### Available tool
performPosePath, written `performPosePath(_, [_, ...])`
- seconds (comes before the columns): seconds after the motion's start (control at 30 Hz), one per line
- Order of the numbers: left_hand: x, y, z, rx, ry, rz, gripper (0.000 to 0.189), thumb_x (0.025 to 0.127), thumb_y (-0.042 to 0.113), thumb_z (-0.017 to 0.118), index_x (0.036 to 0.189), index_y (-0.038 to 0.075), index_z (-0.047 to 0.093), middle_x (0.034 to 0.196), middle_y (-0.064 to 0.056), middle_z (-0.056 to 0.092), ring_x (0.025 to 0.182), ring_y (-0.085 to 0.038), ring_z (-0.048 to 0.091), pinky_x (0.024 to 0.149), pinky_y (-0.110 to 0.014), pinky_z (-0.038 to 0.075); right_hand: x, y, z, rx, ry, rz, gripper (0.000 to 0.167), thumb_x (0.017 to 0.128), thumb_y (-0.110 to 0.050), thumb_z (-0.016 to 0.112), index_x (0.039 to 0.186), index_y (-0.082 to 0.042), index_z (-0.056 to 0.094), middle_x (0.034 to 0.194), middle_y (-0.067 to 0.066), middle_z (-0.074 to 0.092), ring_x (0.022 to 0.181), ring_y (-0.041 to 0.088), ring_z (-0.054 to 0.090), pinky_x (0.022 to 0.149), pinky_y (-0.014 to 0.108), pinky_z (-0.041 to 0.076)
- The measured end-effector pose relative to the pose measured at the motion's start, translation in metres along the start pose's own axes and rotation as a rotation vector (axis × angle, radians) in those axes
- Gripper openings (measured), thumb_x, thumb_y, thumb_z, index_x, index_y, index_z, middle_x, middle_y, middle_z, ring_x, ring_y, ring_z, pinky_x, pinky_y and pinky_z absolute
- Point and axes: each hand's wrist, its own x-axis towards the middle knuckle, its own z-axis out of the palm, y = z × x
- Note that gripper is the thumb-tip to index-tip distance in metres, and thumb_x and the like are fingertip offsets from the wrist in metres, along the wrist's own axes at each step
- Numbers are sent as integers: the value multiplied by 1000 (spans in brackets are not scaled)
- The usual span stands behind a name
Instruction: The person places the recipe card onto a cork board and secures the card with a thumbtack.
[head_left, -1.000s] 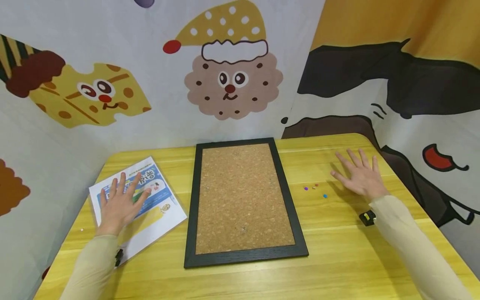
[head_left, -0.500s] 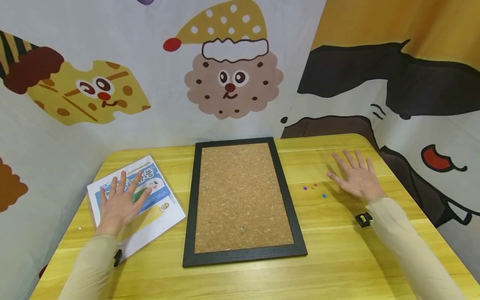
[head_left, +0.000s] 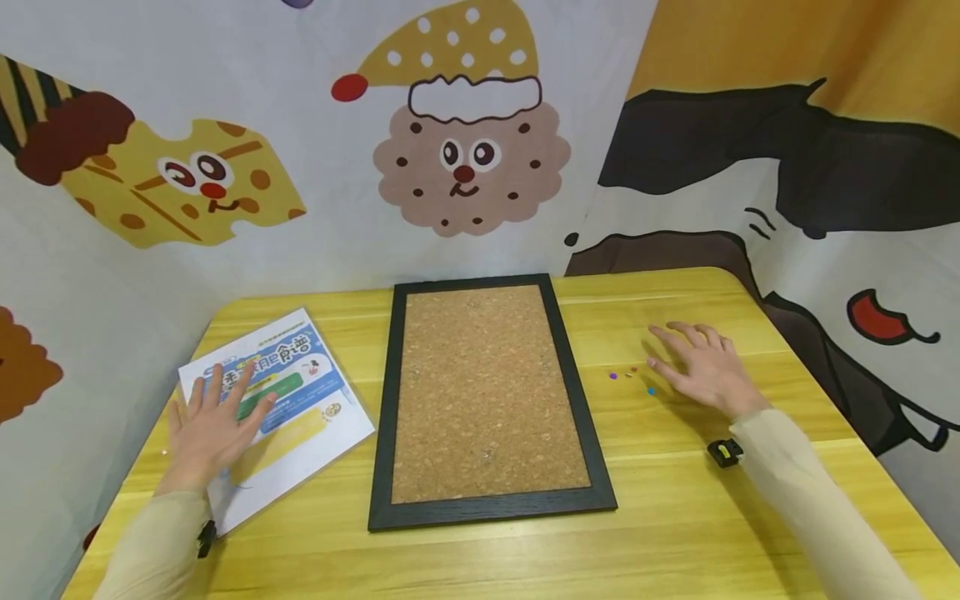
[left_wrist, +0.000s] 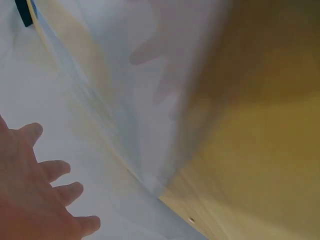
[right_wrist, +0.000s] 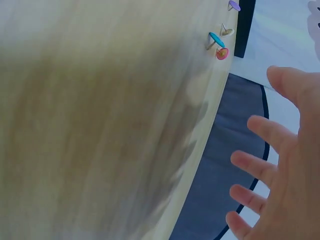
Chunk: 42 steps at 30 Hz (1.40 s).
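While my left hand (head_left: 208, 435) is hovering over the glossy sheet (head_left: 291, 423), left of the corkboard (head_left: 487, 392) | my right hand (head_left: 708, 373) is hovering beside the thumbtacks (right_wrist: 216, 39) | both holding nothing, fingers spread | I'm judging the sheet light, slick, bendy, best pinched by edges

"What's beyond the far edge of the desk (head_left: 487, 567)?"
"A white backdrop (head_left: 330, 250) printed with a cookie (head_left: 487, 206) in a spotted cap (head_left: 478, 42)."
"And past the far left corner?"
"A cartoon cheese (head_left: 180, 185); high beyond the right one, orange folds (head_left: 885, 50)."
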Motion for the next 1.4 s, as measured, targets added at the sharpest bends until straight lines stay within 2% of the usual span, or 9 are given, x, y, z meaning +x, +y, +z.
performPosePath(0.23, [-12, -21, -4, 13, -89, -49, 80, 98, 61, 27, 155, 15, -3, 150, -38, -5, 133, -61, -3, 93, -79, -6, 0, -3, 7, 9, 36, -98, 54, 98, -37, 53, 145, -13, 44, 138, 20, 42, 123, 49, 31, 93, 66, 26])
performPosePath(0.53, [-19, -53, -9, -20, -213, -121, 86, 97, 65, 24, 152, 8, -10, 144, -45, -6, 125, -68, -3, 87, -82, -3, 2, -9, 6, 29, 42, -120, 51, 98, -35, 53, 143, -11, 47, 135, 19, 46, 121, 47, 35, 91, 64, 28])
performPosePath(0.6, [-20, -57, -10, -37, -236, -139, 90, 97, 66, 25, 151, 3, -10, 143, -46, -6, 125, -68, -5, 87, -82, -3, 3, -10, 6, 37, 34, -121, 52, 97, -35, 54, 143, -11, 47, 135, 20, 46, 122, 47, 35, 92, 64, 28])
performPosePath(0.8, [-18, -65, -13, -57, -311, -199, 108, 94, 69, 27, 139, -24, -6, 140, -48, -9, 125, -67, -5, 88, -82, 0, 3, -13, 6, 63, 22, -124, 54, 95, -32, 58, 142, -8, 47, 135, 23, 46, 123, 47, 34, 93, 64, 29])
performPosePath(0.93, [-16, -65, -11, -46, -319, -205, 111, 93, 70, 29, 136, -27, -6, 139, -49, -8, 124, -68, -3, 87, -83, 4, 2, -14, 7, 80, 17, -123, 53, 95, -31, 60, 140, -6, 48, 135, 25, 47, 122, 47, 36, 93, 64, 30])
performPosePath(1.17, [-13, -57, -12, -51, -294, -203, 116, 90, 72, 36, 138, -23, -10, 138, -50, -9, 126, -66, -6, 86, -83, 2, 3, -13, 11, 110, 15, -138, 53, 93, -27, 64, 139, -4, 49, 131, 26, 49, 120, 48, 38, 94, 66, 30])
performPosePath(1.4, [-10, -61, -10, -4, -251, -226, 113, 89, 74, 36, 144, -18, -1, 138, -46, 5, 115, -70, 9, 84, -83, 7, 5, -13, 12, 138, -1, -142, 53, 92, -23, 65, 138, -4, 50, 130, 26, 50, 120, 47, 39, 95, 65, 30])
